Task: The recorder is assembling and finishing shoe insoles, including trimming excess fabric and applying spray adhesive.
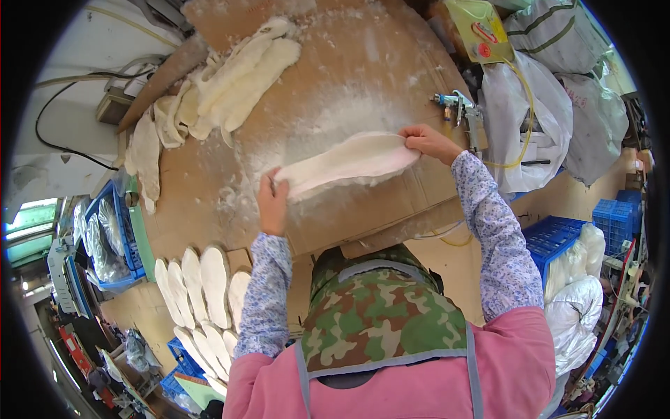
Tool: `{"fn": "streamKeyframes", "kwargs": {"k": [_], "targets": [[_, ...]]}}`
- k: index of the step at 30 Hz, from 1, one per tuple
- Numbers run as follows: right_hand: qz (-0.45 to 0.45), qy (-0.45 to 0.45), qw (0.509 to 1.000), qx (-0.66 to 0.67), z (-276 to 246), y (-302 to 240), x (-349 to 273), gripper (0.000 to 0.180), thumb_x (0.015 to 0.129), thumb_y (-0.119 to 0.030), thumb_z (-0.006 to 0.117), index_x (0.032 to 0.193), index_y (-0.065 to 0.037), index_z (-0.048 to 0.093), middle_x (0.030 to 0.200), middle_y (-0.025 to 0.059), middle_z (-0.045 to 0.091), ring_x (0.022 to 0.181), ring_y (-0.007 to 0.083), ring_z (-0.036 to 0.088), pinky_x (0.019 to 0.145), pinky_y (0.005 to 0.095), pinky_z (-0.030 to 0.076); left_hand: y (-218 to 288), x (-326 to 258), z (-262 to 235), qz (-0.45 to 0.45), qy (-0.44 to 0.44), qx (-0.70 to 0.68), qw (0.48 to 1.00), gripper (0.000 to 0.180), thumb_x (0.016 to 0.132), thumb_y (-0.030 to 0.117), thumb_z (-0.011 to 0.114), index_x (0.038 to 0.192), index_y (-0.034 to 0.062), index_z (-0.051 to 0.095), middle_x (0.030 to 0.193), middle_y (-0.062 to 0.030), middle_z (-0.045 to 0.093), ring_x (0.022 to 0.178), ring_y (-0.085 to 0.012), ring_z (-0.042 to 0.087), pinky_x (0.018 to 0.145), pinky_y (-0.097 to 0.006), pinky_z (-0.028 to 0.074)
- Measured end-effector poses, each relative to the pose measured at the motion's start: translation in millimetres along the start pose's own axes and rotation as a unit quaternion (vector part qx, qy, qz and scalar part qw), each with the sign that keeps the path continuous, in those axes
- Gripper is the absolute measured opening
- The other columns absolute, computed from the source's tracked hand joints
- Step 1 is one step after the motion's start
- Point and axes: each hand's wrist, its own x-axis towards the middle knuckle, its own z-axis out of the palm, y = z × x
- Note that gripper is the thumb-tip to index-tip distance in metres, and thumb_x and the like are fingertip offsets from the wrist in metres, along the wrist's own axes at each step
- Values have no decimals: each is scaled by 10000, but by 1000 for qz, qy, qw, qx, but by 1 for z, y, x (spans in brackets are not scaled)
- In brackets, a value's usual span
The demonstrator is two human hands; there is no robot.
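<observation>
A long white fleece insole is stretched between my two hands, low over the cardboard-covered table. My left hand pinches its left end between thumb and fingers. At the opposite end, slightly higher and farther off, my right hand grips the tip. The insole's surface looks fuzzy, with a faint pink tint in places. Whitish fluff and dust coat the cardboard around it. Beyond my left hand lies a heap of cream fleece pieces.
A spray gun hangs at the table's right edge, near a yellow container with a yellow hose. Several white insoles lie in rows at lower left. Blue crates and white bags stand at right.
</observation>
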Motion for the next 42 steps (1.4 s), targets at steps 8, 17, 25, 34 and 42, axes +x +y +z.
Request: {"fn": "streamKeyframes", "kwargs": {"k": [8, 17, 25, 34, 42], "targets": [[-298, 306, 849, -311, 71, 2, -17, 254, 802, -69, 623, 1054, -91, 638, 1070, 71, 624, 1006, 275, 571, 887, 387, 418, 1, -67, 41, 152, 56, 332, 929, 470, 783, -4, 493, 1252, 15, 486, 1239, -190, 478, 1144, -379, 465, 992, -461, 362], [-186, 209, 850, -446, 90, 38, -38, 747, 863, -421, 565, 1470, -95, 276, 1550, 72, 211, 1444, 251, 140, 1143, 502, 76, -10, -49, 99, 159, -167, 411, 882, 753, 841, 299, 606, 1451, 16, 267, 1547, -169, 167, 1445, -327, 97, 1138, -551, 64], [-191, 264, 840, -434, 73, 54, -42, 737, 848, -450, 582, 1439, -93, 325, 1513, 84, 291, 1419, 283, 207, 1123, 531, 111, -41, -84, 28, 99, -66, 415, 902, 772, 871, 291, 549, 1486, 12, 176, 1559, -192, 115, 1446, -359, 65, 1138, -534, 21], [-12, 528, 802, -278, -88, 106, -71, 491, 776, -246, 673, 1183, 8, 569, 1169, 205, 576, 1074, 343, 560, 896, 397, 457, -34, -89, -7, 86, 148, 392, 904, 319, 912, 191, 495, 1169, 2, 493, 1218, -213, 474, 1162, -369, 420, 989, -487, 268], [44, 470, 861, -189, -118, 109, -60, 450, 715, -241, 674, 1062, 40, 628, 889, 102, 646, 776, 151, 577, 702, 286, 465, -32, -85, -22, 42, 156, 300, 940, 194, 919, 207, 496, 825, 42, 536, 829, -119, 530, 843, -309, 499, 819, -419, 334]]}}
